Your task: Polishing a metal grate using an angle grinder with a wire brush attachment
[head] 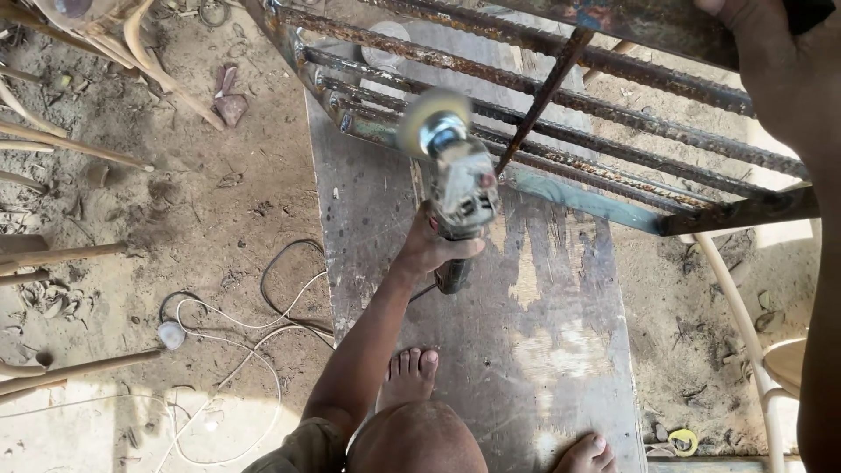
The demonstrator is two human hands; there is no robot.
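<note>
Left hand (429,250) in the middle of the frame is wrapped tight around an angle grinder (457,188), its spinning wire wheel (431,118) right against the rusty rebar grille (561,131). Right hand (771,66), upper right, grips the grille's top rail. Bare feet on the worn plywood surface (534,350).

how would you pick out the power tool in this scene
Start at the rusty metal grille propped over the worn plywood board. Just below its bars, the left hand grips a grimy grinder. Its spinning wire brush tip is the only blurred thing.
</note>
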